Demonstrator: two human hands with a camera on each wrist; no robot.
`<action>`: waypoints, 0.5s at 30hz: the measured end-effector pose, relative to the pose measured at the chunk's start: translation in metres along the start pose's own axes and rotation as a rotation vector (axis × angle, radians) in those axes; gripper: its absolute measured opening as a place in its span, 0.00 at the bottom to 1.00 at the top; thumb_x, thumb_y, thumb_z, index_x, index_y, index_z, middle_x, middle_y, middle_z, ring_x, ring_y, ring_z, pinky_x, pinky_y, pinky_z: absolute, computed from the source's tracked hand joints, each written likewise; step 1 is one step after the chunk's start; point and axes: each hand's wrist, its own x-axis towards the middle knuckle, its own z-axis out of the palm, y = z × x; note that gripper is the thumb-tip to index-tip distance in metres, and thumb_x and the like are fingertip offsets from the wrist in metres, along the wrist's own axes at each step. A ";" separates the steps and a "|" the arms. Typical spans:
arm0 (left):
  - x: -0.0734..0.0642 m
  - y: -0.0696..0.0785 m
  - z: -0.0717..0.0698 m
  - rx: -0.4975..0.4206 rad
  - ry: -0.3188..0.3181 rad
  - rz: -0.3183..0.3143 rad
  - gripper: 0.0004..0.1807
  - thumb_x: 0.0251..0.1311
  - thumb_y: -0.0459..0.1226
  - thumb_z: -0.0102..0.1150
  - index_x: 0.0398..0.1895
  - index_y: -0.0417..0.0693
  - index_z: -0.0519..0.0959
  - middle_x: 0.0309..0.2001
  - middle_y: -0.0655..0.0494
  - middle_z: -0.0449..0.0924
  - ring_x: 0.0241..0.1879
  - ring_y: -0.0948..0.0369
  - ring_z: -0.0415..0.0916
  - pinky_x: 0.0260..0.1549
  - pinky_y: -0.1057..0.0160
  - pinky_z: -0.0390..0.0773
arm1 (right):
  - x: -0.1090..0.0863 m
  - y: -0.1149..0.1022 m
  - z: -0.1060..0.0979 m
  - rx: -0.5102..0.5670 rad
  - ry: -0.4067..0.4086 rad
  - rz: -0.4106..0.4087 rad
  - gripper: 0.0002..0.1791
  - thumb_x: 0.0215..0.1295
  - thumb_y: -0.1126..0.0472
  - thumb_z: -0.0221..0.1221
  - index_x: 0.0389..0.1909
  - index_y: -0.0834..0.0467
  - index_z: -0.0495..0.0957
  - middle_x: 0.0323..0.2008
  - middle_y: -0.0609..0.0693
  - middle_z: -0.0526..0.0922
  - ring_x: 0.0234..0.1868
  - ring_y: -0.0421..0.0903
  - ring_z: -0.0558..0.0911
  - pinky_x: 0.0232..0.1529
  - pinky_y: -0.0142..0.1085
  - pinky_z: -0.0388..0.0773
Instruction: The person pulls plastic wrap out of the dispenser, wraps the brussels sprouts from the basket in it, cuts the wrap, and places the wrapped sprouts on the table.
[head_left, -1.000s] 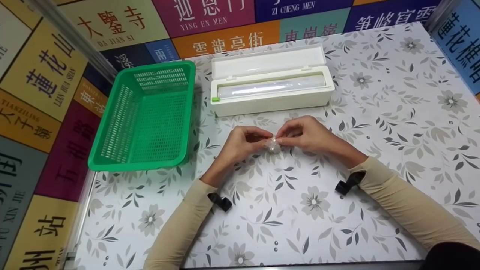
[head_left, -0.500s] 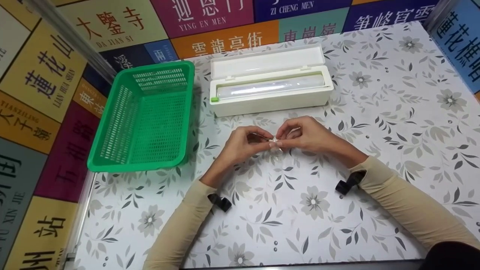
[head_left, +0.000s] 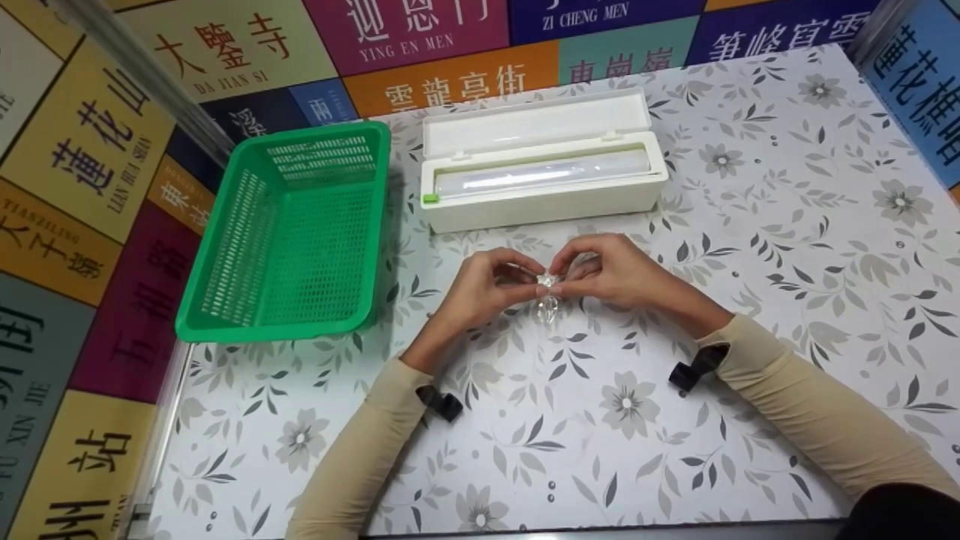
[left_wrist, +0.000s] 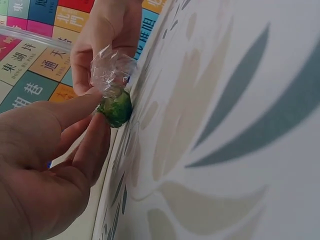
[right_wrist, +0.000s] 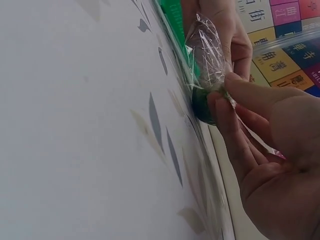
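Observation:
In the head view my left hand (head_left: 484, 285) and right hand (head_left: 611, 271) meet over the table, fingertips almost touching. Between them is a bunch of clear cling film (head_left: 547, 309), its loose end sticking out toward me. The left wrist view shows the film wrapped around a small round dark-green thing (left_wrist: 117, 111), whose exact kind I cannot tell. Thumb and fingers of my left hand (left_wrist: 55, 155) pinch the wrapped bundle. From the other side my right hand (right_wrist: 272, 135) pinches the gathered film (right_wrist: 206, 50) beside the green thing, which sits close to the tabletop.
Behind my hands stands a white cling film box (head_left: 547, 202), lid raised, with a film roll (head_left: 544, 171) inside. A green plastic basket (head_left: 315, 247) is at the left. The flower-patterned tabletop (head_left: 750, 300) meets printed walls at the back and sides.
The loose end of the film has come out below my fingertips, toward me, and shows more clearly. Both hands stay in nearly the same place, with small finger shifts.

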 end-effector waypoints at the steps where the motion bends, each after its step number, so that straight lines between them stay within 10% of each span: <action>1: 0.001 0.000 0.000 0.023 0.007 0.021 0.14 0.63 0.33 0.78 0.50 0.42 0.90 0.50 0.47 0.90 0.46 0.56 0.91 0.50 0.63 0.90 | 0.000 -0.001 0.000 -0.015 0.016 0.007 0.17 0.62 0.56 0.79 0.49 0.56 0.89 0.47 0.55 0.90 0.42 0.45 0.94 0.45 0.35 0.91; 7: 0.003 0.000 -0.001 0.180 0.010 0.099 0.15 0.64 0.37 0.78 0.53 0.45 0.92 0.56 0.49 0.89 0.55 0.57 0.88 0.54 0.68 0.88 | -0.001 -0.005 0.000 -0.144 0.121 0.016 0.13 0.61 0.49 0.80 0.44 0.48 0.94 0.42 0.48 0.95 0.39 0.42 0.94 0.41 0.31 0.90; 15: 0.003 -0.001 -0.001 0.160 0.015 0.088 0.18 0.61 0.37 0.80 0.53 0.43 0.91 0.55 0.48 0.89 0.55 0.57 0.89 0.55 0.67 0.88 | 0.001 -0.001 -0.003 -0.171 0.105 -0.081 0.11 0.66 0.54 0.77 0.47 0.51 0.94 0.42 0.50 0.93 0.43 0.41 0.91 0.45 0.26 0.87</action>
